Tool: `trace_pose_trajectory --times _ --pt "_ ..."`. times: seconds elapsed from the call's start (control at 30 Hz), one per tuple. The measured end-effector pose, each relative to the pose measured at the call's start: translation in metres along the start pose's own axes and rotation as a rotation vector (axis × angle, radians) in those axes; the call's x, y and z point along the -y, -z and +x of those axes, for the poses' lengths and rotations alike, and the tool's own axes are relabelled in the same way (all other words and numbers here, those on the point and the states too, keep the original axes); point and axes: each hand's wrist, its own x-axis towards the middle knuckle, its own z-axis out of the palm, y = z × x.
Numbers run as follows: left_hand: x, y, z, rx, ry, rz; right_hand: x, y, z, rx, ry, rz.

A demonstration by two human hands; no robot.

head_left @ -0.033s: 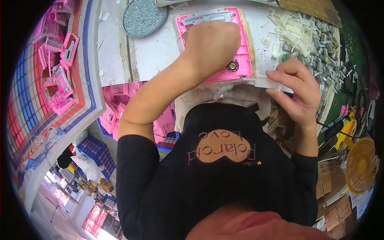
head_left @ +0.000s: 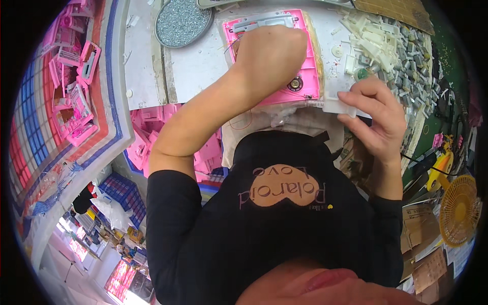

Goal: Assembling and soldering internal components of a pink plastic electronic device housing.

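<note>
My left hand (head_left: 272,58) is bent over a pink plastic casing (head_left: 311,61), with its back toward me; its fingers are hidden beneath it. On the casing are a grey plastic strip (head_left: 264,23) along the far edge and a small round black speaker (head_left: 295,84) with thin wires at the near right. Just right of the casing, my right hand (head_left: 378,114) pinches a translucent white plastic piece (head_left: 338,105) between thumb and index finger, low over the table's near edge.
A round tray (head_left: 158,36) of small screws stands at the far left. White plastic parts (head_left: 373,40) and grey metal-looking parts (head_left: 414,66) lie heaped at the right. Pink casings fill a space below the table's left part (head_left: 206,157). A yellow fan (head_left: 459,211) is at far right.
</note>
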Motion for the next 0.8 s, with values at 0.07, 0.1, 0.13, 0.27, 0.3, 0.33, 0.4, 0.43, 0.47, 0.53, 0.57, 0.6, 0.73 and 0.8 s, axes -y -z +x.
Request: trace_pose_trajectory --times 0.07,0.1,0.13,0.27,0.3,0.33,0.4,0.43,0.47,0.53,0.57,0.6,0.73,0.8 --pt "0.003 -0.002 0.006 0.034 -0.038 0.064 -0.001 -0.002 -0.007 -0.013 -0.034 0.017" --pt "0.005 -0.003 0.008 0.022 -0.039 0.028 -0.002 -0.002 -0.011 -0.021 -0.053 0.027" --pt "0.006 -0.003 0.009 0.01 -0.039 -0.008 -0.003 -0.001 -0.014 -0.036 -0.063 0.027" --pt "0.003 -0.007 0.005 0.008 0.077 -0.1 -0.006 0.001 -0.022 -0.086 -0.1 0.007" --pt "0.002 -0.004 0.0 0.004 0.111 -0.143 -0.006 0.001 -0.023 -0.097 -0.108 -0.002" --pt "0.001 -0.003 -0.004 0.0 0.147 -0.187 -0.007 0.001 -0.024 -0.1 -0.117 -0.004" --pt "0.001 -0.001 -0.006 -0.001 0.095 -0.219 -0.008 0.002 -0.024 -0.103 -0.133 -0.008" --pt "0.001 -0.001 -0.006 -0.003 0.07 -0.235 -0.008 0.001 -0.024 -0.093 -0.149 -0.003" --pt "0.001 -0.001 -0.006 0.009 0.036 -0.197 -0.008 0.001 -0.025 -0.082 -0.165 0.002" --pt "0.002 -0.003 -0.004 0.028 -0.031 -0.122 -0.009 0.001 -0.023 -0.089 -0.155 -0.017" --pt "0.002 -0.002 -0.005 0.017 -0.018 -0.149 -0.012 0.0 -0.019 -0.107 -0.13 -0.038" --pt "0.003 -0.002 -0.006 0.007 -0.007 -0.178 -0.015 0.0 -0.016 -0.125 -0.108 -0.061" --pt "0.009 0.01 -0.021 -0.133 0.158 -0.542 -0.029 -0.006 -0.002 -0.13 -0.115 -0.204" --pt "0.022 0.001 -0.036 -0.288 0.139 -0.581 -0.036 -0.012 0.016 -0.061 -0.01 -0.361"
